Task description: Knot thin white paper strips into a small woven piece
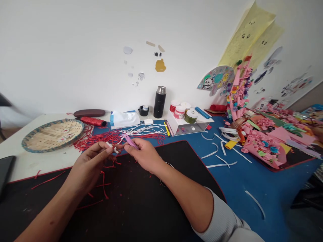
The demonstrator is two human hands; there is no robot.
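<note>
My left hand (97, 156) pinches a small white piece (109, 145) between thumb and fingertips above the black mat (141, 198). Just to its right, my right hand (142, 153) is closed on a slim purple tool (131, 142), which points up and to the left. The two hands' fingertips nearly meet, and another small white bit (115, 150) shows between them. Behind the hands lie piles of red cord (101, 138) and white cords (143, 129). Short red cord scraps (104, 188) are scattered on the mat below my left hand.
At the left are a woven basket (52, 136) and a dark phone-like object (6, 171). A black bottle (159, 102) stands near the wall, beside a white box (188, 126) bearing several jars. Pink paper flowers (264, 144) and white strips (222, 165) lie at the right.
</note>
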